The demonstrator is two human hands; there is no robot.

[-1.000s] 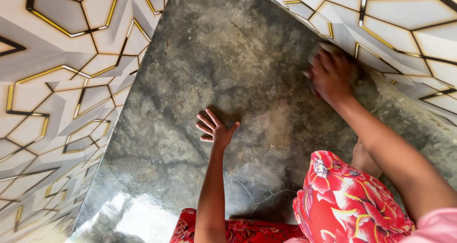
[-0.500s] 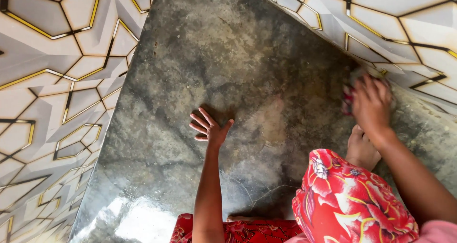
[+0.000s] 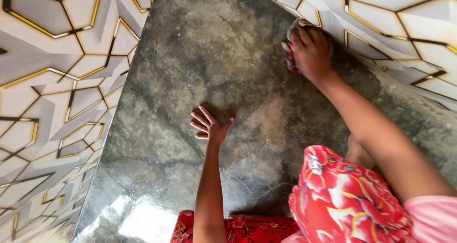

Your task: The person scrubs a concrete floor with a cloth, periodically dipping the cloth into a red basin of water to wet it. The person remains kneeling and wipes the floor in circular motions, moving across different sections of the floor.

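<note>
Right hand (image 3: 312, 50) presses cloth (image 3: 288, 50) on grey floor (image 3: 200, 57) beside patterned wall (image 3: 400, 19); left hand (image 3: 212, 127) flat, fingers spread, holding nothing.

Stone floor (image 3: 200, 71) mottled grey, glossy where wet; wall tiles (image 3: 57, 81) smooth, glazed; cloth rag (image 3: 288, 50) soft.

Right hand (image 3: 312, 50) with the cloth (image 3: 288, 50) under it now farther up and left along the floor (image 3: 200, 57) by the tiled wall (image 3: 404, 29), arm stretched out more, bare foot mostly hidden behind the forearm
</note>
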